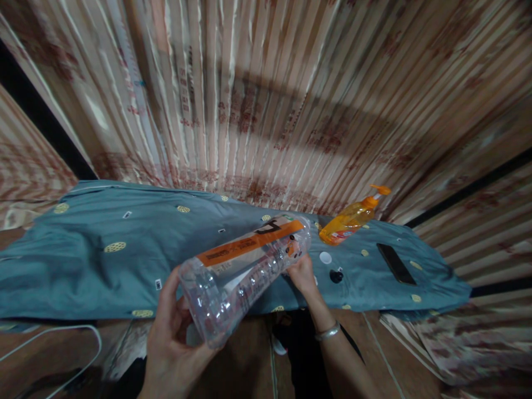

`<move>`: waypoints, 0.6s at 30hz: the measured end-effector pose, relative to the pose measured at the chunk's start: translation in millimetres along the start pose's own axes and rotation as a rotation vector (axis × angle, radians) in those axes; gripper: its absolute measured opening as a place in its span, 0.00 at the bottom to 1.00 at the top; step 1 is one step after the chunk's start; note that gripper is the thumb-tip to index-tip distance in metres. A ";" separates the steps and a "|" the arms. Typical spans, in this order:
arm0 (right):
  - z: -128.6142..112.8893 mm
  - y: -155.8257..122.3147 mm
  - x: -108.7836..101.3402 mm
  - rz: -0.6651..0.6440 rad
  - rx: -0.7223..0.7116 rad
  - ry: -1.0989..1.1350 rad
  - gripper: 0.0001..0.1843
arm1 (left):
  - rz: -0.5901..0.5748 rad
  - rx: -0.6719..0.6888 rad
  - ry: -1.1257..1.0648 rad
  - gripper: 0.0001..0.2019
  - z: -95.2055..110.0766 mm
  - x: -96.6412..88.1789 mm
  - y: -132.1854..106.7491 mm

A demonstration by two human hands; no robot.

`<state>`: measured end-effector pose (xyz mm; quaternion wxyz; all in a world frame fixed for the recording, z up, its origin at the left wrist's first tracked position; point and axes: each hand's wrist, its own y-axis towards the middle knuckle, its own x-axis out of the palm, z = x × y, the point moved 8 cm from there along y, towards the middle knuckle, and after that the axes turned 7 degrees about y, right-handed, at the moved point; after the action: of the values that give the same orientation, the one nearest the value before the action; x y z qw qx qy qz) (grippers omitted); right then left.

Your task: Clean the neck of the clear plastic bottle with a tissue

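Note:
A clear empty plastic bottle [245,266] with an orange and white label lies tilted across the middle, its base toward me. My left hand [172,338] cups the bottle's base, fingers wrapped round it. My right hand [302,274] is closed at the bottle's neck end, fingers pinched there; what they grip is hidden. A small white cap [325,257] and a small black object [336,275] lie on the cloth just right of that hand.
A teal patterned cloth [103,244] covers the table. An orange pump bottle [353,219] lies on its side at the back right, a black phone [395,264] beside it. Striped curtains [266,94] hang behind. A white cable [62,343] runs at lower left.

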<state>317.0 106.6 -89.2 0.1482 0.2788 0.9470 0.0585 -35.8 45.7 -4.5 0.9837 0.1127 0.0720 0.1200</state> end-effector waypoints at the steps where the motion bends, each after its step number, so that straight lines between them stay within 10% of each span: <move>1: -0.4 -0.1 0.0 -0.001 0.002 -0.001 0.30 | -0.025 0.022 0.002 0.44 0.6 1.2 0.6; 18: 6.4 0.6 -0.1 -0.008 -0.021 0.017 0.33 | -0.095 0.021 -0.019 0.47 8.0 8.3 -1.1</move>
<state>319.4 107.2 -95.1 0.1434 0.2729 0.9487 0.0701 -26.2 45.1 2.0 0.9877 0.1205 0.0693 0.0715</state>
